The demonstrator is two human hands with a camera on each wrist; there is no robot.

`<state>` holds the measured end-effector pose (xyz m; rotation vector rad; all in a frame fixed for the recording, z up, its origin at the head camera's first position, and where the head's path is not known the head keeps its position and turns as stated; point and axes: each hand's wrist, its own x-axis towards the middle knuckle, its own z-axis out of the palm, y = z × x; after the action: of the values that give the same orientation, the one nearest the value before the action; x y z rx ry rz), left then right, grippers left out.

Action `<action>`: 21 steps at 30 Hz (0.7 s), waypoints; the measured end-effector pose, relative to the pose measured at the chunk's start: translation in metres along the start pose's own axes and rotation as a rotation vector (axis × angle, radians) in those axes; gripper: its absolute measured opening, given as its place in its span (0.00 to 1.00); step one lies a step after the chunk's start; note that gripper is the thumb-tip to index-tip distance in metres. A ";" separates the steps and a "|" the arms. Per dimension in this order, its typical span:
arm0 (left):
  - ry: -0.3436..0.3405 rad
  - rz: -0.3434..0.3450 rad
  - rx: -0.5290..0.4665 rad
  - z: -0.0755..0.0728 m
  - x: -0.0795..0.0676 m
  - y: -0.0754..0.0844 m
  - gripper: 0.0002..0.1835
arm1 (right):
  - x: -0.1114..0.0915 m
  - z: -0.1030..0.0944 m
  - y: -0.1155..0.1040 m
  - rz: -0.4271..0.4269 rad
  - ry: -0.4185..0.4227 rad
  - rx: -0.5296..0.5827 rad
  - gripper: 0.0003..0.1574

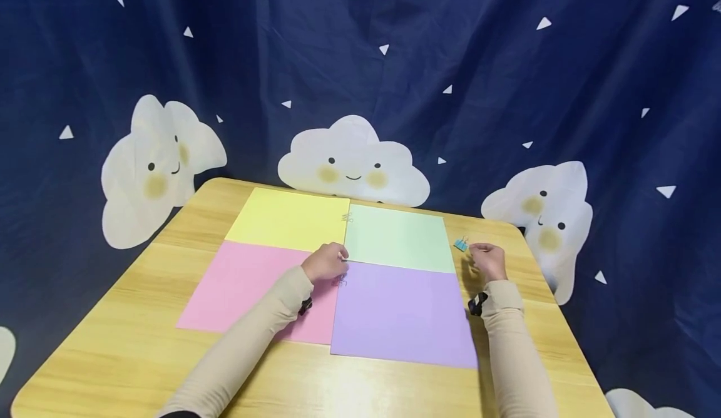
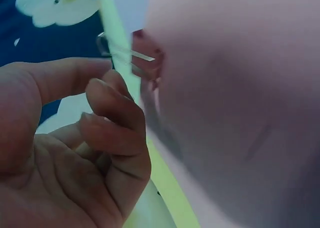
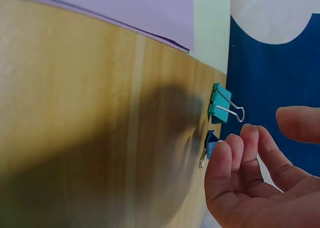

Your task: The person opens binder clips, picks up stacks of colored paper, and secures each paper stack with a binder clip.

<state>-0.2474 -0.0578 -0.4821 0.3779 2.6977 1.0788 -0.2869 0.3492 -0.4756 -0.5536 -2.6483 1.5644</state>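
My left hand (image 1: 327,261) hovers over the seam between the pink sheet (image 1: 242,283) and the purple sheet (image 1: 402,315), fingers loosely curled. Close by, a reddish binder clip (image 2: 145,55) with silver wire handles sits at the sheet's edge; the fingertips are right beside a handle in the left wrist view. My right hand (image 1: 489,261) is at the right of the sheets, fingers bent and thumb apart. Its fingertips overlap a small blue binder clip (image 3: 211,143) in the right wrist view. Just beyond lies a teal binder clip (image 3: 220,103) on the table.
A yellow sheet (image 1: 290,218) and a pale green sheet (image 1: 397,236) lie behind the pink and purple ones. Another clip (image 1: 347,217) sits at their shared edge. The wooden table (image 1: 112,349) backs onto a dark blue cloud-print curtain (image 1: 338,42).
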 end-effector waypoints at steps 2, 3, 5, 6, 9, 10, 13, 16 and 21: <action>0.007 -0.005 0.049 0.003 -0.002 -0.001 0.20 | 0.002 0.001 0.002 0.007 -0.007 -0.001 0.26; 0.011 -0.006 0.069 0.005 -0.002 -0.002 0.20 | 0.003 0.001 0.003 0.006 -0.007 -0.002 0.26; 0.020 -0.004 0.104 0.006 -0.002 -0.003 0.21 | 0.004 0.001 0.004 0.007 -0.008 -0.001 0.26; 0.021 -0.006 0.109 0.007 -0.003 -0.004 0.21 | 0.004 0.001 0.005 0.008 -0.007 0.003 0.25; 0.021 -0.010 0.125 0.006 -0.003 -0.004 0.22 | 0.005 0.000 0.006 0.012 -0.005 0.010 0.25; 0.017 -0.014 0.130 0.005 -0.004 -0.004 0.22 | 0.005 0.000 0.006 0.017 -0.006 0.015 0.25; 0.020 -0.023 0.144 0.003 -0.005 -0.004 0.22 | 0.006 -0.001 0.007 0.032 -0.015 0.033 0.26; 0.015 -0.031 0.139 0.002 -0.007 -0.004 0.21 | 0.006 -0.002 0.009 0.033 -0.024 0.043 0.27; 0.007 -0.041 0.137 0.001 -0.006 -0.004 0.21 | 0.005 -0.002 0.011 0.040 -0.029 0.038 0.29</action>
<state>-0.2418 -0.0620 -0.4847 0.3400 2.7805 0.8889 -0.2885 0.3571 -0.4847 -0.5899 -2.6381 1.6427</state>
